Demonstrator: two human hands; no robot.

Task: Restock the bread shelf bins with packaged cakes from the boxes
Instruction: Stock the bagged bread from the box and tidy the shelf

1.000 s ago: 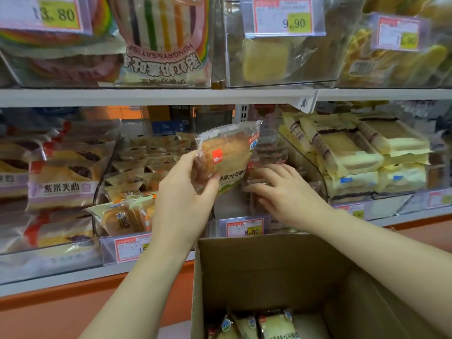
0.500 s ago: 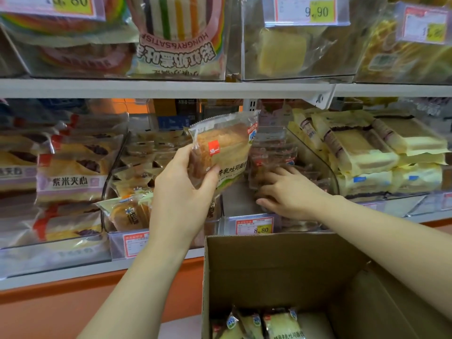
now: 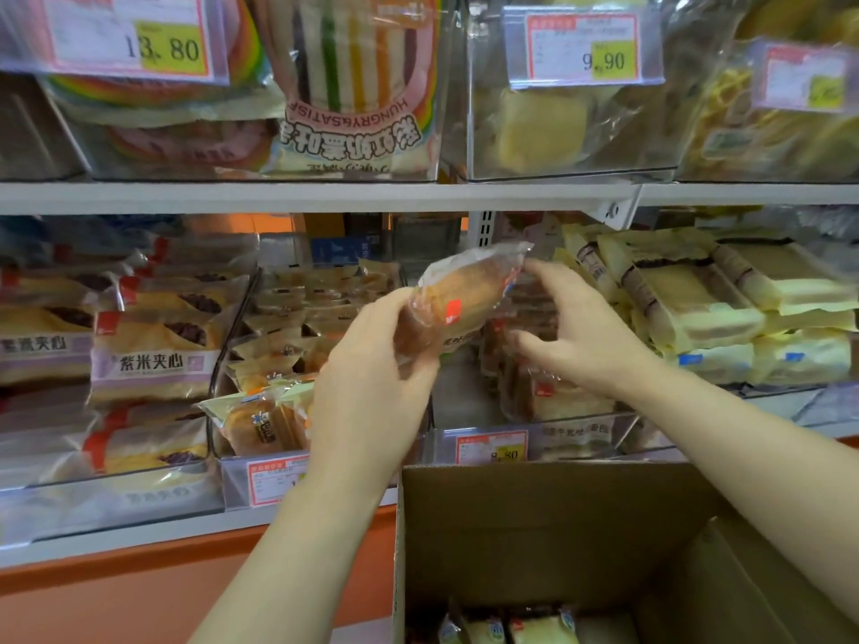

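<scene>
Shelf bin (image 3: 581, 436) behind, L hand (image 3: 367, 378) grips cake pkg (image 3: 460, 299), R hand (image 3: 576, 337) near

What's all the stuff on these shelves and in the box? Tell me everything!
middle bin: one, clear, lower shelf, 8.80 tag
held cake packet: one, golden brown in clear wrap, raised before the middle bin
cardboard box: one, brown, open, bottom right
packets in the box: a few, pale yellow, at its bottom
purple-label cakes: several, yellow with dark filling, left bin
small buns: several, brown, bin left of middle
pale sandwich cakes: a stack, cream, right bin
rainbow loaf: one, striped, top shelf
left hand: one, grips the held cake packet
right hand: one, fingers spread, by the packet's right end
</scene>
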